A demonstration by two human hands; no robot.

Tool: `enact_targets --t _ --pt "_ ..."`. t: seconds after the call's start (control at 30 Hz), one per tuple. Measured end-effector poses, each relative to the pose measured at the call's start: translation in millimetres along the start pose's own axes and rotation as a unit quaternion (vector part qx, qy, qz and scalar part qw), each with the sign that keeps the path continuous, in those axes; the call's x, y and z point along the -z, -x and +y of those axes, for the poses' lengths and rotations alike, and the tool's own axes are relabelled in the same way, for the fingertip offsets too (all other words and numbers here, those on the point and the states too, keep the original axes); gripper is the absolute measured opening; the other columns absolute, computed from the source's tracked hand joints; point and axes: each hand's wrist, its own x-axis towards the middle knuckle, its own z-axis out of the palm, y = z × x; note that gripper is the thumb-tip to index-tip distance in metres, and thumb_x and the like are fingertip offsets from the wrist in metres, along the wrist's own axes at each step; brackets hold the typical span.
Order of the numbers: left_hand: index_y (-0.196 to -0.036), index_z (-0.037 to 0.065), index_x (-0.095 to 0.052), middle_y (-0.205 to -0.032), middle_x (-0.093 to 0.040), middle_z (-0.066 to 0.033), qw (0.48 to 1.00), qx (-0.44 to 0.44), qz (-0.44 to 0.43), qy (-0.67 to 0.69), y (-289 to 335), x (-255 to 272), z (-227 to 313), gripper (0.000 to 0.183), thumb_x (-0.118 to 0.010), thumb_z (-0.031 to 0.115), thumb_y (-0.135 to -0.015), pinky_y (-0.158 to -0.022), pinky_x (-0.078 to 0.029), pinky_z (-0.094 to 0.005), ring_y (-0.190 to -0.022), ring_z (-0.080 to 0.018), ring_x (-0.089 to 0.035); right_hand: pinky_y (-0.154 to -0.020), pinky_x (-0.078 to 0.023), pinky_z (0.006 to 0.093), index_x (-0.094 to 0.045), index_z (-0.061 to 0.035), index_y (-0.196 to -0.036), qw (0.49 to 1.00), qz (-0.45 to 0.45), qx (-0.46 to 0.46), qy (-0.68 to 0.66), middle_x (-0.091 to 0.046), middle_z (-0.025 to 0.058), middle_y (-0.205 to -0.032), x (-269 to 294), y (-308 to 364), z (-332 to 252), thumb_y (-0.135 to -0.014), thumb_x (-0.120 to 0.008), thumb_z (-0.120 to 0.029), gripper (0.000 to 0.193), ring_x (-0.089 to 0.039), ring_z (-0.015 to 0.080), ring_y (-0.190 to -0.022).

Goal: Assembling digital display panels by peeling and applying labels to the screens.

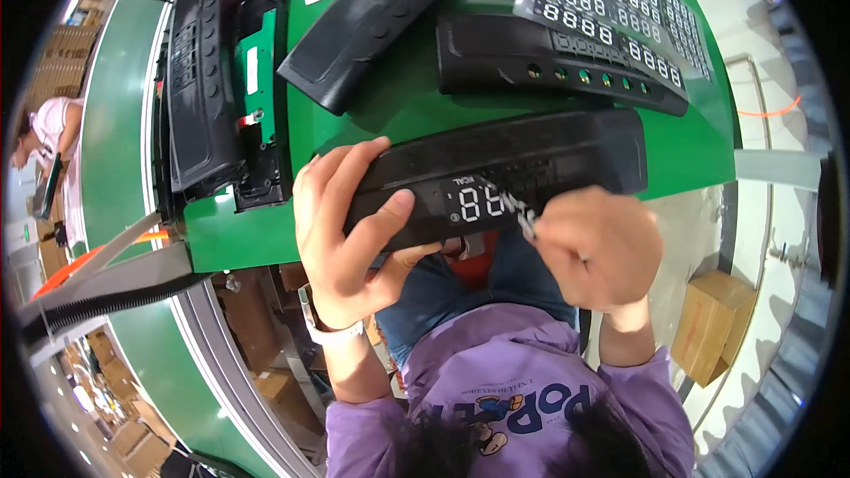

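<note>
A long black display housing (567,142) lies near me at the table's front edge, its window side toward me. My left hand (341,221) wraps around its left end, thumb on the front face. Over the window, my right hand (602,248), smeared by motion, pinches the end of a dark film strip with white digits (515,205). Part of that strip lies against the window and its pinched end lifts away. Beyond it rests another black housing (496,57) with a row of round holes, partly covered by digit film sheets (611,0).
A black housing (354,62) lies slanted at the back. Left of it stand another housing (197,80) and an opened one with a green circuit board (257,71). A metal rail (159,270) runs along the left. A cardboard box (715,323) sits right; a person (57,137) works far left.
</note>
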Motion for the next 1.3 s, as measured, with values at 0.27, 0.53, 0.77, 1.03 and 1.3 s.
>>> enact_targets --t 0.27,0.53,0.77,1.03,1.3 --pt "-0.094 0.006 -0.068 -0.120 -0.063 -0.0261 1.000 -0.024 -0.003 -0.020 0.1 3.0 -0.2 0.049 -0.080 0.035 -0.057 -0.086 -0.045 -0.0549 -0.103 -0.0425 -0.059 -0.044 -0.048 0.0250 -0.057 0.0022 -0.082 0.902 0.207 -0.247 -0.288 -0.060 0.0156 -0.075 16.3 7.2 -33.8 -0.075 -0.059 0.018 0.017 -0.064 0.0202 -0.055" --pt "-0.092 0.008 -0.065 -0.119 -0.063 -0.0262 0.999 -0.036 0.016 -0.013 -1.8 0.5 -0.2 0.046 -0.080 0.034 -0.057 -0.080 -0.047 -0.0526 -0.101 -0.0424 -0.060 -0.044 -0.039 0.0193 -0.063 0.0056 -0.089 0.898 0.092 -0.344 -0.258 -0.064 0.0064 -0.071 12.0 -8.1 -21.0 -0.084 -0.066 0.015 0.011 -0.060 0.0097 -0.050" --pt "-0.092 0.008 -0.065 -0.118 -0.063 -0.0273 0.999 -0.036 0.012 -0.010 -1.6 0.0 -0.6 0.047 -0.081 0.034 -0.056 -0.077 -0.048 -0.0506 -0.099 -0.0422 -0.061 -0.044 -0.039 0.0191 -0.064 0.0065 -0.090 0.905 0.073 -0.358 -0.218 -0.064 0.0065 -0.070 3.2 -9.3 -17.9 -0.084 -0.068 0.014 0.011 -0.059 0.0087 -0.052" --pt "-0.088 0.006 -0.066 -0.115 -0.064 -0.0291 0.999 -0.032 0.029 -0.011 -2.2 -2.1 1.0 0.044 -0.081 0.033 -0.056 -0.077 -0.048 -0.0494 -0.099 -0.0429 -0.061 -0.045 -0.041 0.0188 -0.064 0.0069 -0.091 0.904 0.081 -0.362 -0.211 -0.065 0.0071 -0.071 1.5 -8.6 -19.6 -0.082 -0.069 0.015 0.013 -0.060 0.0088 -0.053" --pt "-0.088 0.006 -0.067 -0.115 -0.064 -0.0299 0.999 -0.037 0.031 -0.011 0.0 -3.2 -0.7 0.045 -0.079 0.037 -0.058 -0.077 -0.048 -0.0497 -0.099 -0.0430 -0.061 -0.046 -0.042 0.0186 -0.064 0.0069 -0.089 0.920 0.063 -0.339 -0.189 -0.065 0.0087 -0.076 -0.4 -8.7 -18.2 -0.082 -0.070 0.015 0.012 -0.060 0.0084 -0.054"
